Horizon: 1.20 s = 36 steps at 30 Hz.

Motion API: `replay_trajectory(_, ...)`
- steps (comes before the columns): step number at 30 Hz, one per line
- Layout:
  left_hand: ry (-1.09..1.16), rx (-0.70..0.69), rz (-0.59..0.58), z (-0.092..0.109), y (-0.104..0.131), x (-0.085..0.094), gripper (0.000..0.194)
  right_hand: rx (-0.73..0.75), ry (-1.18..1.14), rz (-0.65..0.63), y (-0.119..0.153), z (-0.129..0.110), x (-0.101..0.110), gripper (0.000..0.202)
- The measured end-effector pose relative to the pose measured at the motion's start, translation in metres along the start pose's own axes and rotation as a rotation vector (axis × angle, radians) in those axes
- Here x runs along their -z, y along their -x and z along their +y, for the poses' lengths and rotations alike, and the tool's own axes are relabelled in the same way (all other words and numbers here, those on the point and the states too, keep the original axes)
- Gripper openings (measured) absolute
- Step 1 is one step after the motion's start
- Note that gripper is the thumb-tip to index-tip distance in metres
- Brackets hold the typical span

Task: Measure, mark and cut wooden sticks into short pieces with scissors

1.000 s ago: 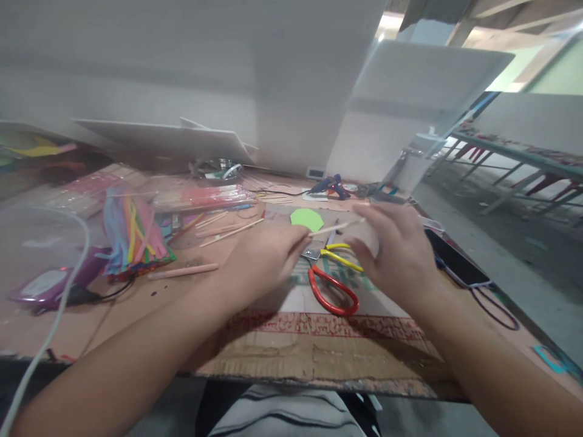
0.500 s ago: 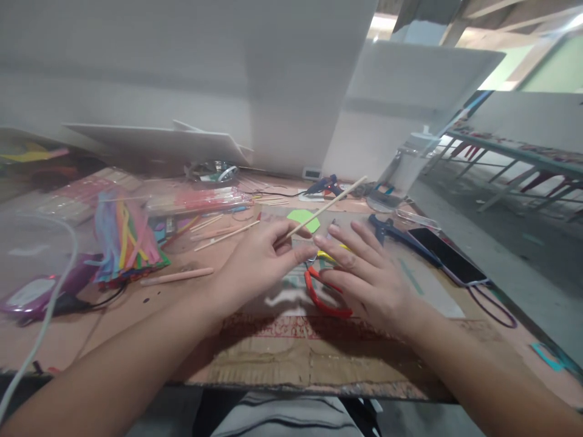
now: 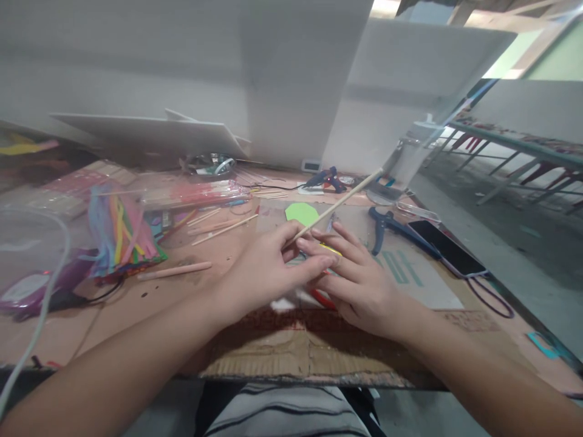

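My left hand (image 3: pixel 273 267) pinches a thin wooden stick (image 3: pixel 341 203) that slants up and to the right. The stick's lower end is hidden among my fingers. My right hand (image 3: pixel 364 282) rests against the left fingertips, its fingers stretched out and slightly bent. Under the hands shows part of a tool's red handle (image 3: pixel 322 297), with a yellow part (image 3: pixel 330 249) above it; the rest is covered. Behind the stick, a light green paper piece (image 3: pixel 301 213) lies on a grey board (image 3: pixel 439 291).
A dark blue-handled tool (image 3: pixel 401 230) and a phone (image 3: pixel 449 249) lie at right. At left are colourful pipe cleaners (image 3: pixel 125 237), a purple glue gun (image 3: pixel 40 288), a white cable (image 3: pixel 45 321) and loose sticks (image 3: pixel 225 229). A blue glue gun (image 3: pixel 325 179) and clear bottle (image 3: pixel 405 164) stand behind.
My right hand has moved left until its fingers meet my left hand, covering more of the red-handled tool. The stick now reaches slightly farther up and right.
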State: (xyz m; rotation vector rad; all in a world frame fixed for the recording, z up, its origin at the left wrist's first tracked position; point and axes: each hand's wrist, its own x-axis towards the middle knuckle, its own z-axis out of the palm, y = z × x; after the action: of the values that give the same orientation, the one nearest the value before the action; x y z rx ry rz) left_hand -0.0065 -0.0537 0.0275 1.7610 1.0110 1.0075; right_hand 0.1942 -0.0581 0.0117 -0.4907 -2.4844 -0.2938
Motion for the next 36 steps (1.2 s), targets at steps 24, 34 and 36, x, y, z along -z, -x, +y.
replay_trajectory(24,0.085,0.028,-0.092,0.004,0.007,-0.001,0.022,0.024,0.012,0.011,0.005,0.000,-0.001,0.019)
replay_trajectory(34,0.022,-0.015,0.170,-0.029,-0.022,0.027,0.030,-0.379,-0.033,-0.062,0.006,0.028,0.005,0.031)
replay_trajectory(36,0.102,-0.002,0.241,-0.034,-0.028,0.036,0.027,-0.575,-0.011,-0.202,0.011,0.035,0.007,0.038)
